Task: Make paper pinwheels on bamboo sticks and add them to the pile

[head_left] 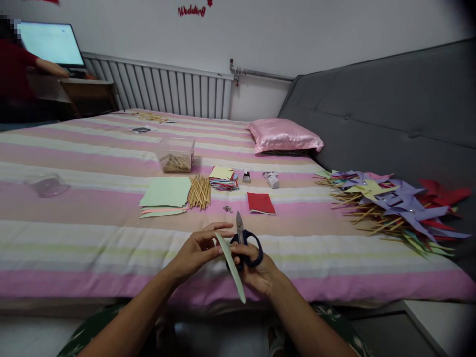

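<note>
My left hand point(197, 253) pinches a pale green sheet of paper point(232, 272), seen nearly edge-on and tilted over the near edge of the bed. From the other side my right hand point(260, 270) is closed around dark blue-handled scissors point(241, 238), with its thumb and fingertips close to the same paper. The scissor blades point away from me, and whether they are parted is hard to make out. Beyond my hands lie a stack of pale green paper point(165, 192), a bundle of thin wooden sticks point(200, 192) and some small metal pieces point(227, 209).
Small coloured squares point(223, 176), red squares point(261, 203), a small bottle point(246, 176) and a clear box of sticks point(176, 156) stand farther back. Paper pinwheels point(394, 198) pile up at right near a pink pillow point(284, 135). A person in red point(18, 74) sits by a monitor.
</note>
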The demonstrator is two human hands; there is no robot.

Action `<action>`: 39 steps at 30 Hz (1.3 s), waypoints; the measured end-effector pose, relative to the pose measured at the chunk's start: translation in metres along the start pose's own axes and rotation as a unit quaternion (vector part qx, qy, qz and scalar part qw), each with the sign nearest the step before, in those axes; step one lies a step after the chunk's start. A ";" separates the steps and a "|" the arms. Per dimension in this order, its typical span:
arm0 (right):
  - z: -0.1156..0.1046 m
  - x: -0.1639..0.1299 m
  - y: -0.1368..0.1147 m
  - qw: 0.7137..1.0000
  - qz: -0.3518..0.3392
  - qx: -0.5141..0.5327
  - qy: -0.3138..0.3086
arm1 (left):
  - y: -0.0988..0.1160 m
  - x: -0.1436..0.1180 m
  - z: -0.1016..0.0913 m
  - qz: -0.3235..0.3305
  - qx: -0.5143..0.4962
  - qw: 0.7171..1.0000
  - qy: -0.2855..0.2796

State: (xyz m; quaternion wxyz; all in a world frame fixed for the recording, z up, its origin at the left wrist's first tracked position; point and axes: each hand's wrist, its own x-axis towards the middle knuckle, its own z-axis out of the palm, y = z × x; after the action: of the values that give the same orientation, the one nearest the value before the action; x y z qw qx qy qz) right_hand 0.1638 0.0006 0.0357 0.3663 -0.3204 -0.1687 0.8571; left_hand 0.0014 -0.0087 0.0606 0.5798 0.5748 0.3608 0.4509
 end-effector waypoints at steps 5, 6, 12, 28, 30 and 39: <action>0.002 0.000 0.003 1.000 -0.014 -0.020 -0.011 | -0.005 0.000 -0.005 -0.017 0.007 1.000 0.001; 0.002 0.000 0.003 0.999 -0.025 -0.033 -0.004 | -0.006 0.001 -0.008 -0.020 -0.002 1.000 0.020; 0.000 -0.008 -0.004 0.981 -0.124 -0.151 0.007 | -0.005 0.006 -0.034 -0.034 -0.131 0.975 0.175; -0.010 -0.026 -0.005 0.913 -0.180 -0.243 -0.274 | 0.006 0.001 -0.048 -0.048 -0.178 0.953 0.239; -0.007 -0.028 -0.006 0.914 -0.170 -0.238 -0.282 | 0.008 0.001 -0.049 -0.054 -0.172 0.950 0.256; -0.017 -0.032 -0.009 0.912 -0.100 -0.249 -0.310 | 0.019 -0.002 -0.051 -0.088 -0.137 0.943 0.291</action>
State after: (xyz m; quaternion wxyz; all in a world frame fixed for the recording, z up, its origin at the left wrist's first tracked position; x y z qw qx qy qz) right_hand 0.1965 -0.0157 0.0416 0.2877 -0.1007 -0.5134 0.8022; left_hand -0.0492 0.0052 0.0747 0.5600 0.3000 0.4976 0.5906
